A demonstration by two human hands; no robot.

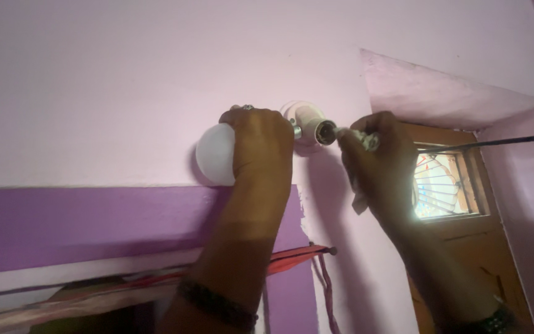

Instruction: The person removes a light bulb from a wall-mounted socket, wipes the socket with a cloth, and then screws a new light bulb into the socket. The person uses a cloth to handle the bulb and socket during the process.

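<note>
My left hand [264,142] is raised to the pink wall and is closed around a white round light bulb [215,154], whose metal base points toward a white wall-mounted bulb holder [311,127]. The bulb's dome sticks out to the left of my fist. My right hand [381,158] pinches a small whitish cloth or paper piece [358,139] right at the holder's open dark mouth, and a strip of it hangs below my palm. Both wrists wear dark bands.
A purple painted band [94,226] runs below the pink wall. A red cord [298,255] hangs from a nail under the holder. A wooden-framed window with a grille [446,185] glows at right, and a black cable [502,143] crosses above it.
</note>
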